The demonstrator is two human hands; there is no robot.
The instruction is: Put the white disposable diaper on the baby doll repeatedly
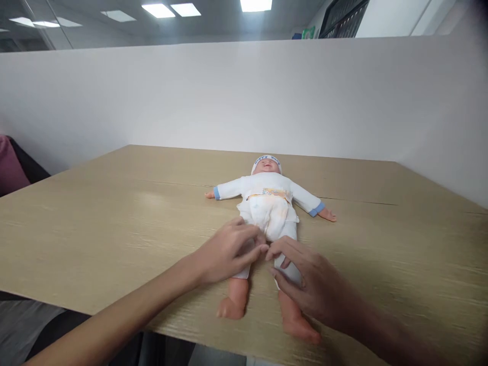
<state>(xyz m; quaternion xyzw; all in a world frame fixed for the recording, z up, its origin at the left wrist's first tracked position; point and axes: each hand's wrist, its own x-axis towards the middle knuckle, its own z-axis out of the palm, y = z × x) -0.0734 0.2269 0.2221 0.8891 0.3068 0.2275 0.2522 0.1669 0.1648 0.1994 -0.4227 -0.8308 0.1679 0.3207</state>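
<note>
A baby doll [269,201] lies on its back on the wooden table [114,213], head away from me, arms spread. It wears a white cap, a white top with blue cuffs, a diaper and white trousers. My left hand [229,251] rests on the doll's left-side thigh, fingers curled and pinching the white trouser fabric. My right hand [301,277] lies over the other thigh, fingers bent around the trouser leg. The fingertips of both hands nearly meet between the doll's legs. The doll's bare feet [232,307] point toward the table's near edge.
A white partition wall [244,96] stands along the table's far side and right side. A dark seat with a pink cushion [9,165] shows at the far left. The table's near edge runs just below the doll's feet.
</note>
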